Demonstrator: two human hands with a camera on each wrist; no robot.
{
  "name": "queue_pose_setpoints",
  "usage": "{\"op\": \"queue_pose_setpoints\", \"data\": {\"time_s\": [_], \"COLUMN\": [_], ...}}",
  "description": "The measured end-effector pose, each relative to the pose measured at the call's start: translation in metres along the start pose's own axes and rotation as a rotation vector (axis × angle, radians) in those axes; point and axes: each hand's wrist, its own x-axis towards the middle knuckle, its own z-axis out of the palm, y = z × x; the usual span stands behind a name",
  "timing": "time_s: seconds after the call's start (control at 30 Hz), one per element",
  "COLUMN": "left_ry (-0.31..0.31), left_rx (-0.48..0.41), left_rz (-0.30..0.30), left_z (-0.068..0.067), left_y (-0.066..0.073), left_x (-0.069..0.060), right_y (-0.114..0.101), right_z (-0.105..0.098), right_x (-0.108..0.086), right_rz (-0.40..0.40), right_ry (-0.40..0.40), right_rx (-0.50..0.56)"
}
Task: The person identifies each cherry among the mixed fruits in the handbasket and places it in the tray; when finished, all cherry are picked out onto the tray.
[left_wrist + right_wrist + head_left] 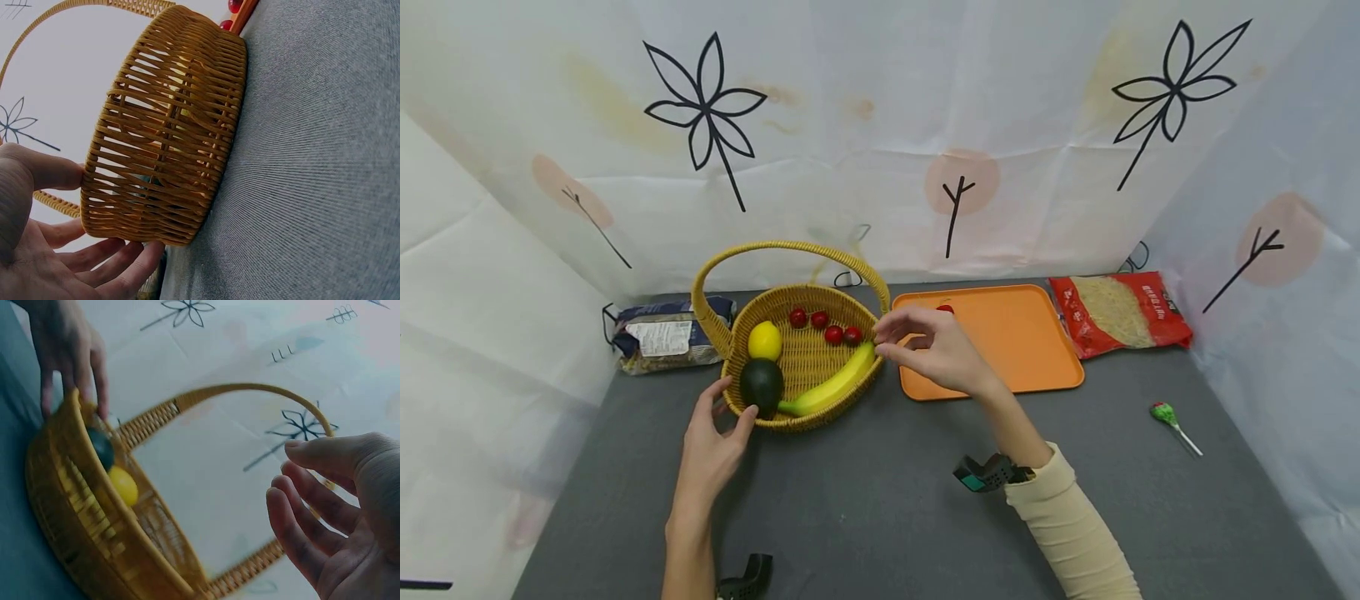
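Note:
A yellow wicker basket (816, 342) with a tall handle holds a lemon (765, 341), a dark green avocado (762, 385), a banana (831, 388) and several red cherries (833, 334). My left hand (713, 442) holds the basket's left end; in the left wrist view its thumb (59, 172) touches the rim, with the other fingers against the outer side. My right hand (936, 346) hovers by the basket's right rim, near the handle's foot. Its fingers are loosely bent and hold nothing, as the right wrist view shows.
Right of the basket lies an orange tray (1015, 342), with a cherry (945, 308) partly hidden behind my right hand. A red noodle bag (1120, 312) and a green-wrapped lollipop (1165, 414) lie farther right. A dark blue packet (670, 333) stands left. Printed cloth walls enclose the grey table.

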Motion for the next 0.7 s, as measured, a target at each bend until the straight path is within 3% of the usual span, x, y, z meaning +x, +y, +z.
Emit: {"op": "queue_pose_setpoints", "data": {"time_s": [0.27,0.7], "left_ry": [-0.007,-0.011], "left_rx": [-0.002,0.005], "left_rz": [-0.017,-0.021], "left_z": [-0.001,-0.002], "left_y": [0.0,0.002], "left_x": [-0.001,0.0], "right_y": [0.012,0.046], "right_z": [0.051,0.097], "right_x": [0.032,0.096], "right_rz": [0.039,0.25], "right_ry": [-0.08,-0.028], "right_rx": [0.044,-0.057]}}
